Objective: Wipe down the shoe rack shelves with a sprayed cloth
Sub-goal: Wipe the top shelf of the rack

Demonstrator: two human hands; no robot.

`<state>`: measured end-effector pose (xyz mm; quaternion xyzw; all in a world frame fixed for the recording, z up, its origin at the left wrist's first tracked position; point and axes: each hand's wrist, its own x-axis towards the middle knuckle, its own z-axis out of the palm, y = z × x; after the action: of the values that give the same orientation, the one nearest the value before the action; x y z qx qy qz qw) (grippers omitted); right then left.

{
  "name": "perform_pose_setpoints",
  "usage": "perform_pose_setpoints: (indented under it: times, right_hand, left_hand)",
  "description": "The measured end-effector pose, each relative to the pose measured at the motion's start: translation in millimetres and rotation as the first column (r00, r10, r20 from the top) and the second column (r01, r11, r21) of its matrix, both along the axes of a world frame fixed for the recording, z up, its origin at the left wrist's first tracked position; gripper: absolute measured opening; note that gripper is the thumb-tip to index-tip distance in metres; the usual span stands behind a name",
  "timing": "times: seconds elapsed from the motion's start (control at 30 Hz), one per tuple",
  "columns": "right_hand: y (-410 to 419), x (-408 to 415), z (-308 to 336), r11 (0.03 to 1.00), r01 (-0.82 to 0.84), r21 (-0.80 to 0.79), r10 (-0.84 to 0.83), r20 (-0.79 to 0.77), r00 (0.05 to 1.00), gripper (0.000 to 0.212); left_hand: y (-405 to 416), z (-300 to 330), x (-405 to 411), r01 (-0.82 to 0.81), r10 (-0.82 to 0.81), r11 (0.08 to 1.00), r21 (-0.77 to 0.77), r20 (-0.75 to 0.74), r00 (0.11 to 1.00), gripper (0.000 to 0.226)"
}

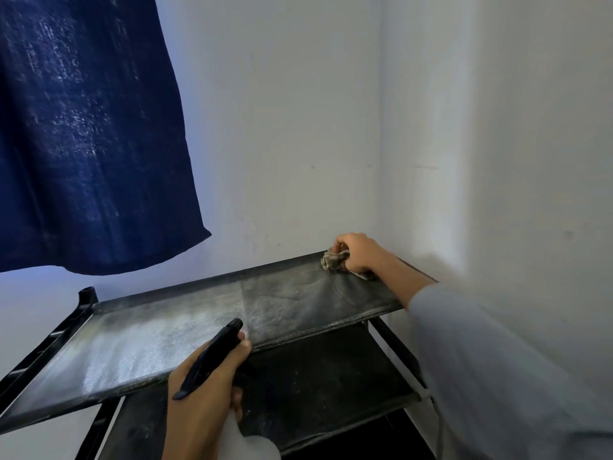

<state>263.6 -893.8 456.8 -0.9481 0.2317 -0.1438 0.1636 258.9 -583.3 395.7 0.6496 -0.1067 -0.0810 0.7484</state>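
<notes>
A dark blue curtain [89, 134] hangs above and left of the left hand [202, 386], well clear of it. That grip is clenched round a spray bottle [212, 356], a fingertip by the black nozzle, which points across the top shelf [139, 353] toward the far right corner. A fan of mist shows beyond the nozzle, so the shelf fabric may be getting wet rather than the cloth; too much liquid could turn the pale dust ahead of the grip into smears, or drip onto the lower shelf [318, 386] under it. Further right, the right hand [356, 254] grasps a bunched cloth [333, 260] pressed on the top shelf's far corner, next to the wall [298, 127]. The shelf looks like slack fabric; pressing hard there could sag it or rock the black frame [84, 302].
</notes>
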Motion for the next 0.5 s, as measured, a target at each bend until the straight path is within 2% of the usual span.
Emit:
perform_pose_setpoints:
  times: [0.1,0.17,0.23,0.3,0.33,0.4,0.47,0.5]
  right_hand:
    - [-2,10,-2,0.999,0.003,-0.05,-0.006,-0.042,0.999,0.041]
    - [1,-1,-2,0.995,-0.079,-0.064,0.07,-0.143,0.987,0.038]
    - [6,-22,2,0.978,-0.208,-0.025,0.194,-0.27,0.943,0.035]
    - [12,-46,15,0.94,-0.34,0.018,0.318,-0.406,0.857,0.028]
    - [14,-57,23,0.916,-0.396,0.068,0.381,-0.458,0.803,0.025]
    - [14,-71,40,0.857,-0.427,0.289,0.515,-0.478,0.711,0.024]
    - [12,-75,51,0.772,-0.357,0.526,0.594,-0.395,0.701,0.029]
    - [10,-72,54,0.741,-0.314,0.594,0.593,-0.36,0.72,0.031]
  left_hand:
    - [-11,-5,17,0.056,-0.053,0.998,0.039,-0.082,0.995,0.028]
    - [-14,-7,16,0.064,-0.063,0.998,0.012,-0.099,0.993,0.018]
    - [-13,-4,7,0.009,-0.009,1.0,-0.006,-0.054,0.998,0.01]
    - [-6,-3,-6,-0.042,0.043,0.998,-0.056,0.02,0.999,0.005]
    - [-4,-3,-9,-0.051,0.054,0.995,-0.082,0.034,0.998,0.004]
    - [-5,-3,-11,-0.044,0.047,0.993,-0.105,0.031,0.998,0.006]
    - [-5,-2,-12,-0.041,0.045,0.994,-0.103,0.03,0.999,0.008]
    - [-5,-2,-12,-0.043,0.046,0.994,-0.103,0.03,0.998,0.008]
